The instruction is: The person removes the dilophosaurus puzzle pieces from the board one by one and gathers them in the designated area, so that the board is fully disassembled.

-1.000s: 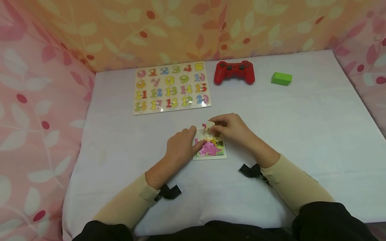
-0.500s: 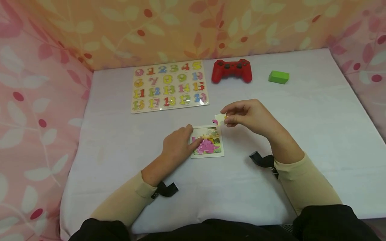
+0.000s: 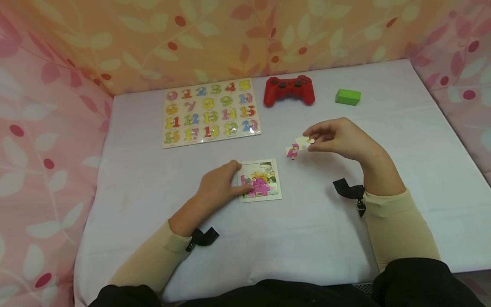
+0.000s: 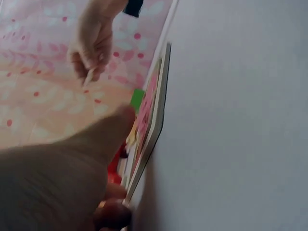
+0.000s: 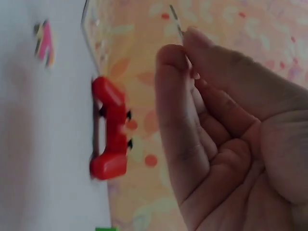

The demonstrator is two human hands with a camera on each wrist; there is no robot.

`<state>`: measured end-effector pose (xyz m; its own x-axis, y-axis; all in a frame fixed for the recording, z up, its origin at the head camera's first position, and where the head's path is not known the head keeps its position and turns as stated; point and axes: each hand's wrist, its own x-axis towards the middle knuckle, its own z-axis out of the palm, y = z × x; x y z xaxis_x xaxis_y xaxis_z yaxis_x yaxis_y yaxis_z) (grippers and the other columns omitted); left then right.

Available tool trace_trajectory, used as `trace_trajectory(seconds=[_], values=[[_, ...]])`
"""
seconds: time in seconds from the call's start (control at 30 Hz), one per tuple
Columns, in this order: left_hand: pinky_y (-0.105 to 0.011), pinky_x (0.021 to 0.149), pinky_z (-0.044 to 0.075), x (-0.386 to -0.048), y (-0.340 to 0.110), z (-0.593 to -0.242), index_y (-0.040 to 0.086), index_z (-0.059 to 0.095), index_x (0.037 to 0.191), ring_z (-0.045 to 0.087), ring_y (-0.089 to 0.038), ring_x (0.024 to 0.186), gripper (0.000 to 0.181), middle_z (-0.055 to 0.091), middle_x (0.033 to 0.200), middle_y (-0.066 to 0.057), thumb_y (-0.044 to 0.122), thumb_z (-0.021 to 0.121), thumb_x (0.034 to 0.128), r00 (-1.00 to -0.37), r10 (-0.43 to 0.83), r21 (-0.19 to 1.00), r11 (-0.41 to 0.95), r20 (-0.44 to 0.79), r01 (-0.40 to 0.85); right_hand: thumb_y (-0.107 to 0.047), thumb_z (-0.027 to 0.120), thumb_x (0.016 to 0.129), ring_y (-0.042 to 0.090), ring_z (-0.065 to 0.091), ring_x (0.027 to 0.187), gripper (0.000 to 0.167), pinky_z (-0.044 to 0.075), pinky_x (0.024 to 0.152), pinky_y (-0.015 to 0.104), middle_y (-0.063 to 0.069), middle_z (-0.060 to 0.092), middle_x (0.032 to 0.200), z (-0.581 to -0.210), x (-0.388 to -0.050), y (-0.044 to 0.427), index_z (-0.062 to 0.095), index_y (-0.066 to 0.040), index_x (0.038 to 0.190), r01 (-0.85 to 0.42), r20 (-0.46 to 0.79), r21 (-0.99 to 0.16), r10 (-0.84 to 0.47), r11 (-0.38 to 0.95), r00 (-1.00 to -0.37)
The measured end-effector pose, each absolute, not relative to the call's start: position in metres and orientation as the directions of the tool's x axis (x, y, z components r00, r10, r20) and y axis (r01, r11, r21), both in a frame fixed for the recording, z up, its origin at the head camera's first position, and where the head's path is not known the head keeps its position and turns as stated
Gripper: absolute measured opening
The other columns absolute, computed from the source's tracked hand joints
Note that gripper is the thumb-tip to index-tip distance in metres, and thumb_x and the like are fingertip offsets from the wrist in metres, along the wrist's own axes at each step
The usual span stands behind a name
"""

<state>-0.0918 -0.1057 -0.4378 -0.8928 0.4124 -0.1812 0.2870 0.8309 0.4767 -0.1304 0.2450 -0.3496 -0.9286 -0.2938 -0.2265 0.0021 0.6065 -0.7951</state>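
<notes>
Since the earlier frame, the right hand (image 3: 339, 136) has moved farther right of the square white-framed jigsaw board (image 3: 278, 177), and a small jigsaw piece with a pink print (image 3: 292, 151) has parted from the pale cream jigsaw piece with a yellow mark (image 3: 303, 143) that it adjoined. The right hand's grip is closed to a thin pinch, thumb and fingertips on the cream piece's right side, above the white-covered desk (image 3: 299, 238). Whether the pink-printed piece rests on the desk or is in the air just over it, I cannot tell. The left hand (image 3: 218, 183) holds the board's left edge on the desk, thumb across its pink picture. The step in hand seems to be taking loose pieces from the board, whose pale upper left looks unfilled. Next, I judge, the cream piece needs setting down flat beside the board, with the left grip keeping the board steady.
</notes>
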Motion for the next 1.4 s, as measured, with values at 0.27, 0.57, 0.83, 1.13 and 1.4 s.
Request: trace_trajectory(seconds=[0.27, 0.57, 0.83, 1.13, 1.4], values=[[-0.038, 0.085, 0.05, -0.093, -0.113, -0.428, 0.008, 0.052, 0.143, 0.057, -0.019, 0.097, 0.095, 0.064, 0.119, -0.004, 0.053, 0.092, 0.0701, -0.841, 0.473, 0.519, 0.804, -0.262, 0.29, -0.015, 0.081, 0.09, 0.019, 0.065, 0.087, 0.032, 0.044, 0.077, 0.025, 0.005, 0.073, 0.095, -0.381, -0.145, 0.269, 0.075, -0.012, 0.121, -0.001, -0.291, -0.73, -0.311, 0.684, -0.905], [-0.039, 0.089, 0.049, -0.093, -0.113, -0.426, 0.006, 0.051, 0.144, 0.057, -0.02, 0.098, 0.097, 0.065, 0.119, -0.004, 0.05, 0.094, 0.0691, -0.836, 0.478, 0.534, 0.797, -0.269, 0.284, -0.019, 0.081, 0.089, 0.021, 0.056, 0.092, 0.029, 0.042, 0.082, 0.032, 0.003, 0.069, 0.107, -0.406, -0.156, 0.271, 0.079, -0.016, 0.118, -0.091, -0.238, -0.647, -0.314, 0.757, -0.919], [-0.038, 0.086, 0.049, -0.094, -0.113, -0.425, 0.007, 0.05, 0.144, 0.056, -0.019, 0.095, 0.096, 0.063, 0.111, -0.002, 0.05, 0.093, 0.07, -0.835, 0.472, 0.54, 0.798, -0.282, 0.268, -0.015, 0.08, 0.088, 0.026, 0.058, 0.1, 0.032, 0.043, 0.09, 0.045, 0.007, 0.069, 0.112, -0.403, -0.155, 0.264, 0.077, -0.013, 0.12, -0.12, -0.254, -0.568, -0.312, 0.814, -0.916], [-0.037, 0.072, 0.045, -0.095, -0.118, -0.421, 0.011, 0.05, 0.146, 0.055, -0.02, 0.085, 0.089, 0.056, 0.091, -0.002, 0.054, 0.087, 0.0776, -0.825, 0.482, 0.563, 0.785, -0.294, 0.258, -0.031, 0.077, 0.092, 0.022, 0.055, 0.087, 0.041, 0.043, 0.077, 0.04, 0.005, 0.061, 0.098, -0.379, -0.146, 0.252, 0.071, -0.011, 0.128, -0.15, -0.179, -0.554, -0.293, 0.819, -0.939], [-0.036, 0.07, 0.043, -0.094, -0.115, -0.422, 0.008, 0.052, 0.144, 0.054, -0.019, 0.082, 0.08, 0.055, 0.087, -0.002, 0.054, 0.08, 0.085, -0.835, 0.482, 0.547, 0.788, -0.266, 0.281, -0.024, 0.076, 0.094, 0.018, 0.056, 0.079, 0.026, 0.045, 0.069, 0.036, 0.002, 0.063, 0.092, -0.347, -0.12, 0.218, 0.076, -0.013, 0.117, -0.258, 0.014, -0.612, -0.316, 0.747, -0.949]])
